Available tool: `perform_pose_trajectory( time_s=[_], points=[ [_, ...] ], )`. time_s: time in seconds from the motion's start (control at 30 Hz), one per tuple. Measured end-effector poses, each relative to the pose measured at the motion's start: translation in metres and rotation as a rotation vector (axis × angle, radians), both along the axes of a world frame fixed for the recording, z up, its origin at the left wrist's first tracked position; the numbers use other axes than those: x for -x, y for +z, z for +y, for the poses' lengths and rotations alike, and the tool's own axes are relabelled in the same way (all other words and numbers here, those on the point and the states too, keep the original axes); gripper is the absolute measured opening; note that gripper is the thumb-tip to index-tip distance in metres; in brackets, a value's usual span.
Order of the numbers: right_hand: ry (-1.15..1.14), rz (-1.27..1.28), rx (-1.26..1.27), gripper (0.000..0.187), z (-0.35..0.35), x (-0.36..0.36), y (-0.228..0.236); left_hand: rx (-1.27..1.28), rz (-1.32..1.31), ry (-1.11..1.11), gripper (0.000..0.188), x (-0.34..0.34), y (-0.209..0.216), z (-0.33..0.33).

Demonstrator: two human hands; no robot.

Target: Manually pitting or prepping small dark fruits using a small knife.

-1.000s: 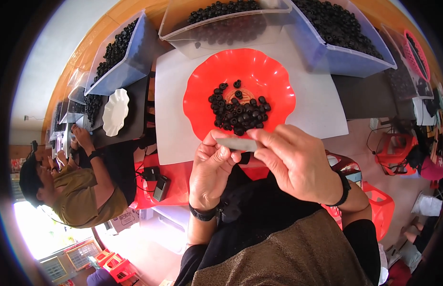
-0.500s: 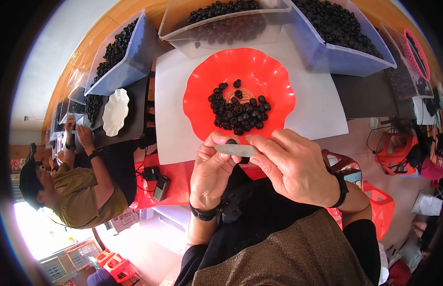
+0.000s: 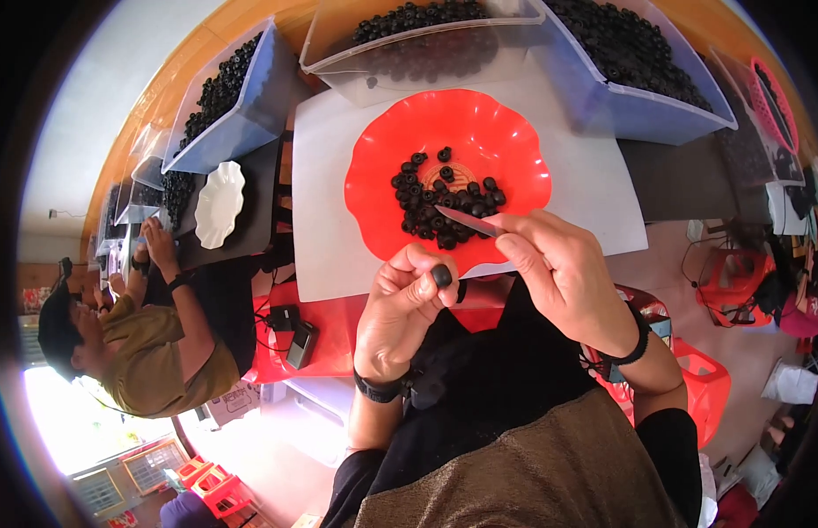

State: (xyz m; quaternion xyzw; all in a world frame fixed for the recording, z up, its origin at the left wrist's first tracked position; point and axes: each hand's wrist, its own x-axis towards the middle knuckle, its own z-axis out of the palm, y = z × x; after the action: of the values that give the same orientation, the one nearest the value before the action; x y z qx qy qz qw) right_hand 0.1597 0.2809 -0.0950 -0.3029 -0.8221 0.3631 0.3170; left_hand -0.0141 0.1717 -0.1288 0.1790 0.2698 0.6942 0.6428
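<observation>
My left hand point(image 3: 393, 310) pinches a small round black bead point(image 3: 441, 275) between thumb and fingers, just off the near rim of a red scalloped dish point(image 3: 506, 150). My right hand point(image 3: 563, 273) grips a small knife point(image 3: 466, 219); its thin pointed blade reaches left over the dish, apart from the held bead. The handle is hidden in my fingers. A pile of similar black beads point(image 3: 448, 209), several showing holes, lies in the near half of the dish.
White paper point(image 3: 594, 202) lies under the dish. Behind stand a clear bin point(image 3: 426, 53) and blue-tinted bins point(image 3: 660, 114) point(image 3: 220, 136) of black beads. A white scalloped dish point(image 3: 220, 204) sits at left, near a seated co-worker point(image 3: 167, 361). Red stools point(image 3: 704, 378) stand at right.
My right hand has drawn the knife up and away from the bead, out over the dish. My left hand still holds the bead, now turned into plain view.
</observation>
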Motion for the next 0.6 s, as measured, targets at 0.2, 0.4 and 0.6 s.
perform_pose_trajectory(
  time_s=[0.2,0.4,0.6],
  points=[
    [0.209,0.312,0.389,0.035,-0.009,0.013,-0.007,-0.019,-0.095,-0.036,0.009,0.002,-0.009,0.002],
    [0.345,0.275,0.624,0.034,-0.009,0.023,0.002,0.056,-0.008,-0.007,0.010,-0.002,-0.005,0.002],
    [0.459,0.238,0.910,0.032,-0.003,0.023,-0.003,0.061,-0.008,0.012,0.009,-0.004,-0.003,-0.001]
  ],
)
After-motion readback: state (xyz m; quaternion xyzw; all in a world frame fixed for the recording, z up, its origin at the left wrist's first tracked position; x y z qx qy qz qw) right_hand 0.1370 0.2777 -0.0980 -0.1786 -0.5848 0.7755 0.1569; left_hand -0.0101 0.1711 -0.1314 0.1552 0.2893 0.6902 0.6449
